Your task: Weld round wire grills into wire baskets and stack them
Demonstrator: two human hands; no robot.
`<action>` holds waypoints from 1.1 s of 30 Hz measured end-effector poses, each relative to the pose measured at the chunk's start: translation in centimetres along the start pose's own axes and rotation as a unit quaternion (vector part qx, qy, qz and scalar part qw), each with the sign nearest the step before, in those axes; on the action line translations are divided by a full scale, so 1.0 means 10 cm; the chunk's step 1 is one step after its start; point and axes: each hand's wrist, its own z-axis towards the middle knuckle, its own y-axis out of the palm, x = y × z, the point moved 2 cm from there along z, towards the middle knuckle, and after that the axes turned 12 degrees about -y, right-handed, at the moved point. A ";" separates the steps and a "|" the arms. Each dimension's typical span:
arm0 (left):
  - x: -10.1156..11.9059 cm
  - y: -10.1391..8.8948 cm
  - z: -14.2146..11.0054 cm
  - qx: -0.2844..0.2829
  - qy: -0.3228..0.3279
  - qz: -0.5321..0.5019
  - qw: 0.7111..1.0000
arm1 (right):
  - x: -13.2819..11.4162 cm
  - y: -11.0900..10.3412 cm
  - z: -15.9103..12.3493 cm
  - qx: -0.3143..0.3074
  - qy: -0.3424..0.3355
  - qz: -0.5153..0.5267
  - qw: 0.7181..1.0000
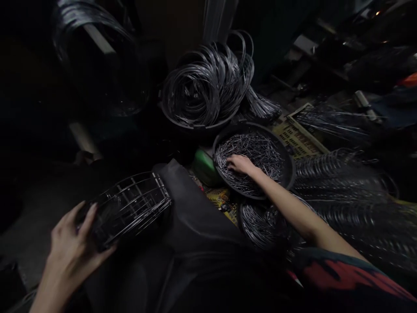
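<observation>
My left hand grips the near end of a dark wire cage frame that rests across my lap, fingers wrapped over its rim. My right hand reaches forward into a round black basin filled with several short straight wire pieces. Its fingers are curled down into the pile, and whether they hold any pieces is hidden. My right arm crosses over a smaller basin of wire rings.
A large tub of coiled wire rings stands behind the basin. A green container sits beside it. A yellow plastic crate and stacked wire rings lie at right. The left side is dark.
</observation>
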 end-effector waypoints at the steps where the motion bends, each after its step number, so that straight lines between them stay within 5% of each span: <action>1: 0.07 0.03 0.01 0.013 0.036 0.012 0.999 | -0.04 0.03 -0.05 -0.007 0.002 -0.001 1.000; 5: 0.21 0.07 -0.04 0.040 0.129 0.039 0.990 | -0.22 0.09 -0.20 0.003 -0.017 0.012 1.000; 10: 0.08 0.08 -0.16 0.001 0.018 -0.005 1.000 | -0.06 0.07 -0.29 0.085 -0.106 0.053 0.989; 13: 0.07 0.07 -0.23 -0.003 -0.014 -0.031 0.999 | -0.04 -0.17 -0.36 0.191 -0.163 0.077 0.965; 15: 0.09 0.07 -0.24 -0.004 -0.019 -0.044 0.999 | -0.34 -0.40 -0.42 0.218 -0.198 0.115 0.949; 17: 0.11 0.07 -0.22 -0.006 -0.017 -0.054 0.998 | -0.93 -0.61 -0.45 0.162 -0.238 0.225 0.931; 20: 0.14 0.08 -0.21 -0.009 -0.003 -0.053 0.999 | -2.02 -0.79 -0.45 -0.068 -0.254 0.419 0.869; 23: 0.19 0.08 -0.23 -0.017 0.011 -0.027 0.999 | -2.87 -0.84 -0.35 -0.206 -0.303 0.439 0.820; 25: 0.23 0.09 -0.25 -0.020 0.008 -0.002 1.000 | -3.18 -0.81 -0.25 -0.179 -0.342 0.401 0.831; 29: 0.27 0.12 -0.28 0.000 -0.012 0.018 1.000 | -3.38 -0.65 -0.23 0.038 -0.409 0.201 0.889; 33: 0.22 0.11 -0.28 0.025 0.004 0.001 1.000 | -3.42 -0.49 -0.40 0.099 -0.471 0.059 0.875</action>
